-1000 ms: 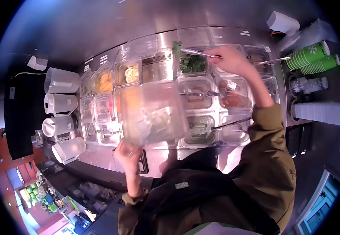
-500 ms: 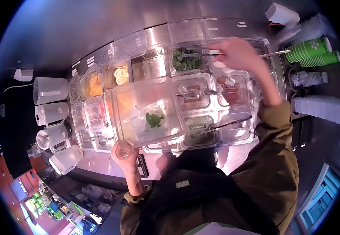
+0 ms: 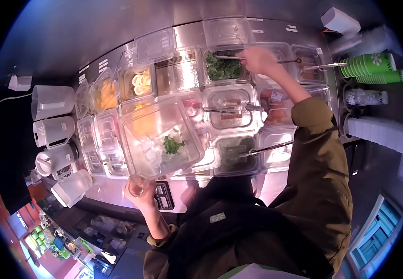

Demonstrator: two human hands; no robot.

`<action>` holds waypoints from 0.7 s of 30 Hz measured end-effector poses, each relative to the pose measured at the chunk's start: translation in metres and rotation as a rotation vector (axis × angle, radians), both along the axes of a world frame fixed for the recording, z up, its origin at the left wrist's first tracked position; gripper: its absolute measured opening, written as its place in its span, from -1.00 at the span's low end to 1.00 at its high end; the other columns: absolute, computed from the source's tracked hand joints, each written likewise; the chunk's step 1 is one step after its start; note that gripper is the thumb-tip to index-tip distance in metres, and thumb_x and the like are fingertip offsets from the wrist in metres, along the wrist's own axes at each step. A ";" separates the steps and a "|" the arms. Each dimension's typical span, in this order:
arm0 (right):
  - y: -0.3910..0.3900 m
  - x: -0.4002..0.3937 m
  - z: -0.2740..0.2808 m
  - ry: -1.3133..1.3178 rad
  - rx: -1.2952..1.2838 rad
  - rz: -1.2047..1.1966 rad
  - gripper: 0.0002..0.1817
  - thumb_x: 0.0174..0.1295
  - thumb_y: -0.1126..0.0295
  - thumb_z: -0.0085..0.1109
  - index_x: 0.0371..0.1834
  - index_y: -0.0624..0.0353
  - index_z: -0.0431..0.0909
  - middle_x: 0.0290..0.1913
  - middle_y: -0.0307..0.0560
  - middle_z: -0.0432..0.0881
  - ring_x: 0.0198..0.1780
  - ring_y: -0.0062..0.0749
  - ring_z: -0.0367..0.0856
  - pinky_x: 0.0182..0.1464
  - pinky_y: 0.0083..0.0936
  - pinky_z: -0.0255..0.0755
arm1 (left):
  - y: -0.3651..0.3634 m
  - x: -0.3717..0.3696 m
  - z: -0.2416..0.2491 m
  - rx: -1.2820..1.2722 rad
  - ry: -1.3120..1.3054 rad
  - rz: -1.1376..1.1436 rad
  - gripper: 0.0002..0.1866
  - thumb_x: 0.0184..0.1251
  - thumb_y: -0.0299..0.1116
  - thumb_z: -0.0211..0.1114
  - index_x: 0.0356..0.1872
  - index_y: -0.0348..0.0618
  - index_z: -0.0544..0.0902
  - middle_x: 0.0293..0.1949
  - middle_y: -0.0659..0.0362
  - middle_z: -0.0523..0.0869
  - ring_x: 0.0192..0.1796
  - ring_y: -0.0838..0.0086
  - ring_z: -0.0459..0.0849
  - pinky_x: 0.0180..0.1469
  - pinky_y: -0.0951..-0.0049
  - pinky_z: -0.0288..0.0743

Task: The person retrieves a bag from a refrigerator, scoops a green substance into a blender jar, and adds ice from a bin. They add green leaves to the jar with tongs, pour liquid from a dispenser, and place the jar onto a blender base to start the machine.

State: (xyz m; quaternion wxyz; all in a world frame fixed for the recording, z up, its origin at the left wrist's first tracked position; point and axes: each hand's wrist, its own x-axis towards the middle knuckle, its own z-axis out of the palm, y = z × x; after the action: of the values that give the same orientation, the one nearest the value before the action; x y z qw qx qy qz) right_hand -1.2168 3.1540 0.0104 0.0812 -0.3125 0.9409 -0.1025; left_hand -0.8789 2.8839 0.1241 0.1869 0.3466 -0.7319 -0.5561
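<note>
By its handle, my left hand [image 3: 141, 191] grips a clear blender jar [image 3: 183, 125], which hangs tilted over the front food containers. Ice [image 3: 149, 156] and a tuft of kale [image 3: 172, 145] lie inside the jar. At the back of the counter, my right hand [image 3: 259, 61] is closed around metal tongs [image 3: 231, 57]. Their tips reach into a container of leafy kale [image 3: 221, 70], right at the leaves. The tongs' ringed end sticks out to the right behind that hand.
Lidded containers surround the jar, several with tongs [image 3: 271, 148] on them. Lemon slices [image 3: 141, 83] and orange pieces [image 3: 105, 95] sit back left. Several blender jars [image 3: 55, 130] line the left side. Green cups [image 3: 369, 65] are stacked at right. A black scale [image 3: 164, 195] lies near the front edge.
My left hand and the blender jar have shifted slightly left and down. My right hand has moved left with the tongs, toward the kale container.
</note>
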 end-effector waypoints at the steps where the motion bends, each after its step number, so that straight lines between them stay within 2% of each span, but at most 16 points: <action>1: 0.008 -0.001 0.000 -0.049 -0.058 -0.003 -0.78 -0.04 0.34 0.06 -0.31 0.07 0.60 -0.37 0.04 0.59 -0.31 -0.10 0.57 -0.28 -0.32 0.45 | -0.003 0.000 0.000 0.009 -0.012 -0.027 -0.86 -0.22 -0.57 0.21 -0.57 -0.26 0.43 -0.65 0.31 0.40 -0.59 0.69 0.33 -0.55 0.70 0.17; 3: 0.025 -0.003 -0.004 -0.150 -0.176 -0.011 -0.74 0.01 0.30 0.04 -0.23 0.04 0.58 -0.34 0.06 0.58 -0.32 -0.04 0.55 -0.27 -0.28 0.43 | -0.005 0.003 -0.003 0.019 -0.018 -0.071 -0.85 -0.23 -0.58 0.22 -0.54 -0.27 0.44 -0.64 0.32 0.40 -0.57 0.69 0.33 -0.52 0.68 0.19; 6: 0.040 -0.009 -0.003 -0.358 -0.327 0.026 -0.74 0.04 0.30 0.06 -0.22 0.13 0.57 -0.42 0.00 0.57 -0.42 -0.21 0.54 -0.36 -0.39 0.40 | -0.004 0.000 -0.006 0.043 -0.001 -0.076 -0.84 -0.24 -0.60 0.23 -0.53 -0.29 0.46 -0.61 0.32 0.42 -0.53 0.69 0.35 -0.47 0.67 0.22; 9: 0.048 0.007 0.024 -0.666 -0.373 -0.243 -0.76 0.06 0.32 0.07 -0.27 0.22 0.55 -0.53 -0.13 0.50 -0.52 -0.47 0.43 -0.44 -0.53 0.32 | 0.007 -0.009 -0.002 0.096 -0.029 -0.030 -0.84 -0.25 -0.62 0.24 -0.54 -0.29 0.47 -0.58 0.32 0.43 -0.51 0.67 0.36 -0.45 0.67 0.22; 12: 0.058 0.023 0.059 -0.571 -0.427 -0.128 -0.77 0.09 0.36 0.09 -0.22 0.24 0.55 -0.60 -0.25 0.41 -0.55 -0.64 0.31 -0.50 -0.62 0.23 | 0.008 -0.012 -0.007 0.081 -0.056 -0.073 -0.83 -0.24 -0.62 0.25 -0.53 -0.28 0.48 -0.58 0.30 0.43 -0.50 0.66 0.37 -0.43 0.66 0.23; 14: 0.051 0.050 0.108 -0.474 -0.487 -0.079 -0.75 0.08 0.39 0.11 -0.16 0.18 0.55 -0.66 -0.24 0.36 -0.59 -0.64 0.28 -0.52 -0.58 0.21 | 0.012 -0.018 -0.005 0.055 -0.047 -0.119 -0.82 -0.24 -0.62 0.26 -0.52 -0.27 0.48 -0.58 0.28 0.44 -0.51 0.65 0.37 -0.43 0.66 0.23; 16: 0.039 0.076 0.160 -0.513 -0.435 -0.003 -0.72 0.04 0.43 0.12 -0.12 0.11 0.56 -0.64 -0.16 0.43 -0.60 -0.58 0.32 -0.52 -0.57 0.22 | 0.008 -0.014 -0.011 0.035 -0.034 -0.183 -0.74 -0.28 -0.63 0.29 -0.44 -0.27 0.48 -0.60 0.27 0.44 -0.52 0.64 0.38 -0.41 0.63 0.25; 18: 0.024 0.103 0.192 -0.428 -0.323 0.181 -0.69 0.01 0.42 0.12 -0.12 0.08 0.55 -0.51 -0.05 0.55 -0.59 -0.42 0.43 -0.50 -0.49 0.29 | 0.014 -0.016 -0.008 -0.001 0.004 -0.196 -0.70 -0.32 -0.65 0.31 -0.43 -0.27 0.47 -0.60 0.26 0.45 -0.52 0.64 0.38 -0.41 0.62 0.26; 19: 0.018 0.117 0.198 -0.310 -0.261 0.267 -0.68 0.01 0.40 0.11 -0.10 0.07 0.53 -0.44 -0.05 0.57 -0.56 -0.35 0.47 -0.49 -0.44 0.32 | 0.010 -0.014 -0.010 -0.077 0.022 -0.279 -0.65 -0.35 -0.66 0.32 -0.40 -0.28 0.45 -0.58 0.25 0.47 -0.52 0.63 0.40 -0.39 0.60 0.28; 21: -0.001 0.141 0.220 -0.152 -0.047 0.361 -0.65 -0.01 0.35 0.12 -0.09 0.10 0.49 -0.34 -0.07 0.61 -0.48 -0.24 0.56 -0.43 -0.33 0.40 | 0.021 -0.009 -0.014 -0.018 0.160 -0.055 -0.68 -0.33 -0.67 0.30 -0.42 -0.28 0.45 -0.58 0.25 0.47 -0.51 0.64 0.39 -0.39 0.59 0.29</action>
State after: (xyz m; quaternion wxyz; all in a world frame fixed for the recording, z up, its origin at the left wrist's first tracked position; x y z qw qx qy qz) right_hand -1.0757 3.1534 0.2308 0.1617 -0.4692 0.8581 -0.1317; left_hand -0.8878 2.9047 0.1097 0.2323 0.2794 -0.7287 -0.5805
